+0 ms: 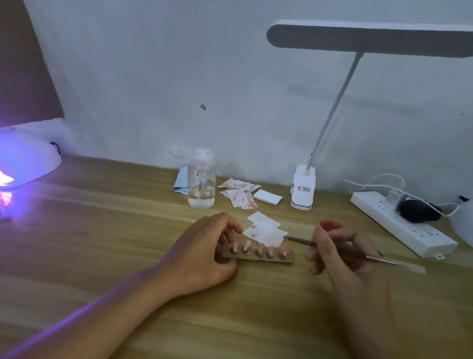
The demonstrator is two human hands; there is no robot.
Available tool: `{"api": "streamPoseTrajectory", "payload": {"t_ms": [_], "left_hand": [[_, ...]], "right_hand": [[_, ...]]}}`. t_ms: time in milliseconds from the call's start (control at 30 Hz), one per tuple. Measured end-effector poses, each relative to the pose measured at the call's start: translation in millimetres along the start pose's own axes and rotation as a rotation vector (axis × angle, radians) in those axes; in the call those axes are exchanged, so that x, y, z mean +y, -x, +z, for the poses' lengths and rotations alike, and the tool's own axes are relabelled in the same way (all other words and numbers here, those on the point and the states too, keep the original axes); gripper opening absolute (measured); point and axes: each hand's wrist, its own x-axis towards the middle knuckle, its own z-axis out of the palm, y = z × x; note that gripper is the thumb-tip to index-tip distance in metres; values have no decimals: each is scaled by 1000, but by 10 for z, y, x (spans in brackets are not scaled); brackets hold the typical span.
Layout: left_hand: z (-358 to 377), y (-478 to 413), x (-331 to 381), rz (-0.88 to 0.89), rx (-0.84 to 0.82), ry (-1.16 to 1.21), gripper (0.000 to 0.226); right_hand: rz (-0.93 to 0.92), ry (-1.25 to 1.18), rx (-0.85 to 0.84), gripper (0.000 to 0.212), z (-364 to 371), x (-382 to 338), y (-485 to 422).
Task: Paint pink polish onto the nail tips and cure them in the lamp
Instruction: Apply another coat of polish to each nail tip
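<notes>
My left hand (206, 251) pinched the left end of the brown holder strip (278, 259) on the wooden desk (247, 309), five pinkish nail tips (260, 250) standing along it. My right hand (337, 257) gripped a thin brush (300, 240), its tip pointing left. The curing lamp (16, 160) glowed violet, well apart at the left.

Matt wood-grain table (86, 252), clear plastic bottle (201, 180), stained paper wipes (265, 230), glossy nail tips (259, 250).

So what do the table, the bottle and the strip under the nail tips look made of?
Table: wood or wood-look laminate, grain lines, low sheen. Bottle: clear, likely plastic, liquid visible through it. Strip: dull brown, perhaps cardboard; too small to confirm.
</notes>
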Motion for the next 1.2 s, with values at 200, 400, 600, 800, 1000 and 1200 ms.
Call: {"api": "streamPoseTrajectory", "payload": {"t_ms": [200, 400, 600, 800, 1000, 1200], "left_hand": [[-6, 17, 67, 86, -32, -82, 34], [-5, 16, 68, 70, -55, -47, 34], [21, 9, 102, 76, -75, -52, 34], [17, 21, 106, 98, -64, -70, 31], [5, 22, 121, 108, -53, -85, 32], [10, 22, 139, 117, -53, -93, 33]], "right_hand": [[-280, 407, -234, 14, 95, -22, 163], [-344, 561, -197, 13, 100, -61, 195], [-392, 713, -256, 18, 111, -41, 178], [-413, 723, -268, 18, 110, -15, 180], [-430, 748, -267, 17, 113, -24, 191], [-446, 708, -213, 14, 125, -40, 196]]}}
